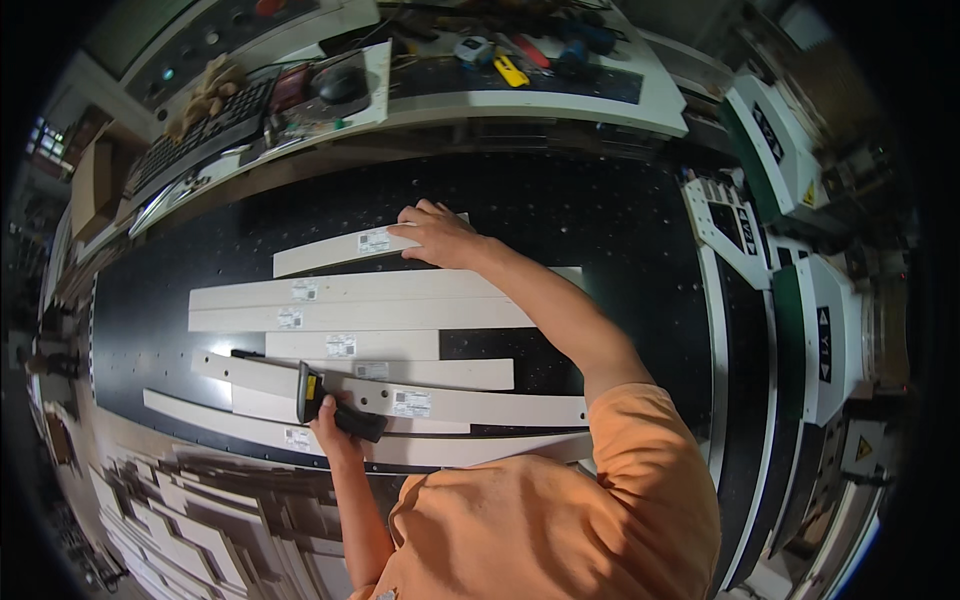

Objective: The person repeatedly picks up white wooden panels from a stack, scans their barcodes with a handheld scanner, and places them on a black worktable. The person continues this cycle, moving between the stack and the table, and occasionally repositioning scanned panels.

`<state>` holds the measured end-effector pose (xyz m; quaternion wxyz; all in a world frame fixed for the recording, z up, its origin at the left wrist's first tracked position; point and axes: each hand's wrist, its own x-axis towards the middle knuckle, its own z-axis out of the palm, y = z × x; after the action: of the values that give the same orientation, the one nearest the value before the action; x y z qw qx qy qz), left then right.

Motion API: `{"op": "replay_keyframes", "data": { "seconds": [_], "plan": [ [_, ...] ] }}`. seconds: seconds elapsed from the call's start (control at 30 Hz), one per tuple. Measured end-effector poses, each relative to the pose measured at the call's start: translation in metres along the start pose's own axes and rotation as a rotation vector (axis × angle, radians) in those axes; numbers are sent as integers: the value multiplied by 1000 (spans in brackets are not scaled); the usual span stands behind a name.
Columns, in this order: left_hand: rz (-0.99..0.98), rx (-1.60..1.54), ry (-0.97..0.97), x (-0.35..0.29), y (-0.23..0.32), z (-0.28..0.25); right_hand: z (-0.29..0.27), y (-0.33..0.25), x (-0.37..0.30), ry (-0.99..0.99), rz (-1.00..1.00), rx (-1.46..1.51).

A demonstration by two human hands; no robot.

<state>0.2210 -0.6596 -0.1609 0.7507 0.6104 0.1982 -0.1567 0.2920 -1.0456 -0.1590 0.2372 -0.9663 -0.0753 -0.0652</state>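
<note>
My left hand [337,432] is wrapped round the grip of a dark handheld barcode scanner [308,393] with a yellow label, held above the nearer strips. My right hand [440,237] reaches far across and grips a short white board strip [318,256] near its right end, fingers over its far edge. A label [373,241] shows beside the thumb. Several more labelled white strips lie side by side on the black table [640,230], among them a long one [240,296] and one with drilled holes [480,407]. The scanner covers part of the drilled strip.
Beyond the table, a bench [560,105] carries a yellow utility knife [510,70], tape measure [472,50], mouse [341,84] and keyboard [205,135]. White machine housings [825,340] stand at the right. Stacked pale boards [200,525] lie at the lower left, by a cardboard box [93,190].
</note>
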Motion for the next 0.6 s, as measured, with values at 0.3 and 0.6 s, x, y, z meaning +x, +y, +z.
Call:
{"op": "replay_keyframes", "data": {
  "seconds": [0.3,0.6],
  "plan": [
    [71,20,-143,0,-3,2,-77,55,-137,185,608,-520],
    [63,159,-102,1,-3,-7,-57,111,-121,655,1071,-477]
  ]
}}
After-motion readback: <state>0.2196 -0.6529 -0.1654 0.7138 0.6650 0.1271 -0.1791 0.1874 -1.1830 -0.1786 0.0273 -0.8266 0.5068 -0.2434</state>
